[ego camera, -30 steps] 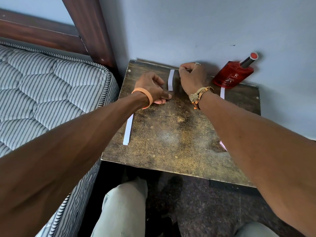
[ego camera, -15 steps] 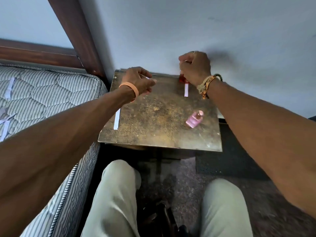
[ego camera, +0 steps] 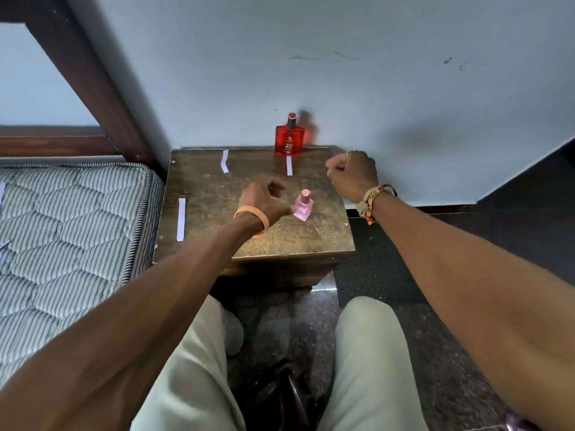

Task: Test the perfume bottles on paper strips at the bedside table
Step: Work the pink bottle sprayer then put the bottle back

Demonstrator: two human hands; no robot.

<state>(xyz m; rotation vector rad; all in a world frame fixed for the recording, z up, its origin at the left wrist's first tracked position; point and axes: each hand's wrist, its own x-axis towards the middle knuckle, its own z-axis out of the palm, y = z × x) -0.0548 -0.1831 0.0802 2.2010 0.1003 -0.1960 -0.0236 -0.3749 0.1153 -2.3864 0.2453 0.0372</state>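
Observation:
A red perfume bottle point(ego camera: 288, 140) stands upright at the back of the worn wooden bedside table point(ego camera: 217, 188), against the wall. A small pink perfume bottle point(ego camera: 303, 205) stands near the table's middle right. Three white paper strips lie on the top: one point(ego camera: 289, 165) just in front of the red bottle, one point(ego camera: 224, 161) at the back left, one point(ego camera: 181, 218) along the left edge. My left hand point(ego camera: 264, 199) hovers with loosely curled fingers just left of the pink bottle, holding nothing. My right hand point(ego camera: 353, 175) is a loose fist above the table's right edge, empty.
A striped mattress point(ego camera: 68, 237) lies close on the left, with a dark wooden bedpost point(ego camera: 102, 88) behind it. The grey wall point(ego camera: 342, 73) runs right behind the table. My knees in light trousers point(ego camera: 367, 353) sit below the table's front, over dark flooring.
Both hands have drawn back from the table's rear. My right hand has let go of the red bottle, which now stands upright by the wall. The view has pulled back.

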